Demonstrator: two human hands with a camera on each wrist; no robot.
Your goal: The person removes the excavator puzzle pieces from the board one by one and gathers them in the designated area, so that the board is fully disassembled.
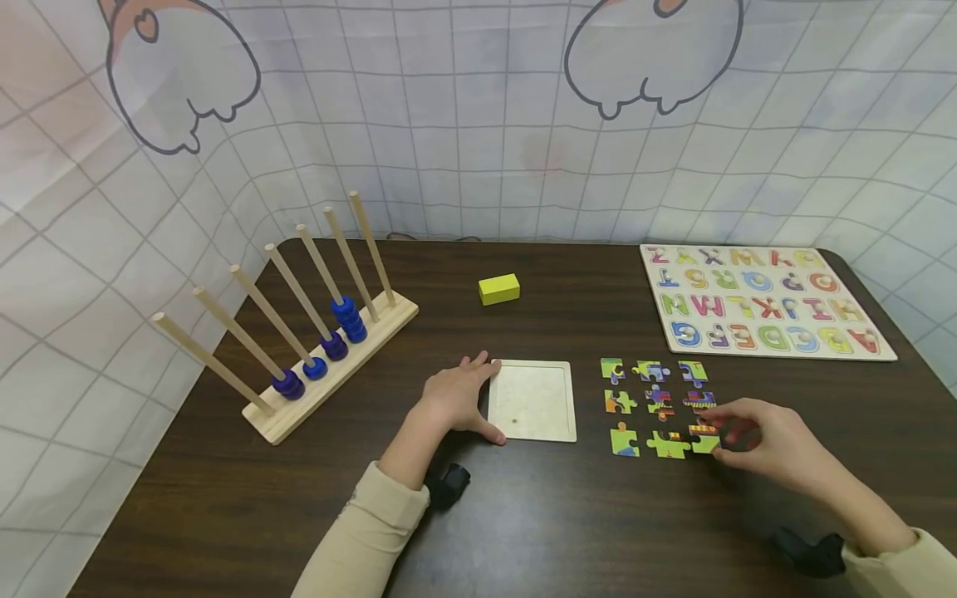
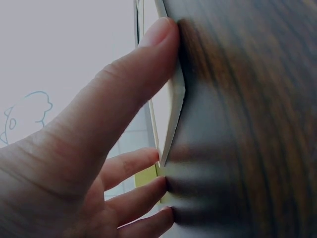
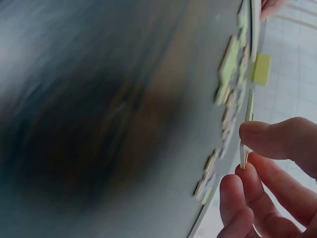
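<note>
My left hand (image 1: pixel 454 399) lies spread at the left side of a square, pale wooden puzzle tray (image 1: pixel 532 400). Its thumb (image 2: pixel 158 37) rests on the tray's near left corner, and its index fingertip is at the far corner. My right hand (image 1: pixel 777 440) pinches a green and orange jigsaw piece (image 1: pixel 704 440) between thumb and fingertips. In the right wrist view that piece (image 3: pixel 249 109) stands on edge, raised above the others. Several more jigsaw pieces (image 1: pixel 668 446) lie apart in rows to the right of the tray, which has a bare recess.
A yellow block (image 1: pixel 498 289) sits beyond the tray. At the back right lies an alphabet peg board (image 1: pixel 770 303). A wooden rack (image 1: pixel 340 370) with upright pegs and blue rings stands at the left. Behind the table (image 1: pixel 568 523) hangs a checked cloth (image 1: pixel 478 124).
</note>
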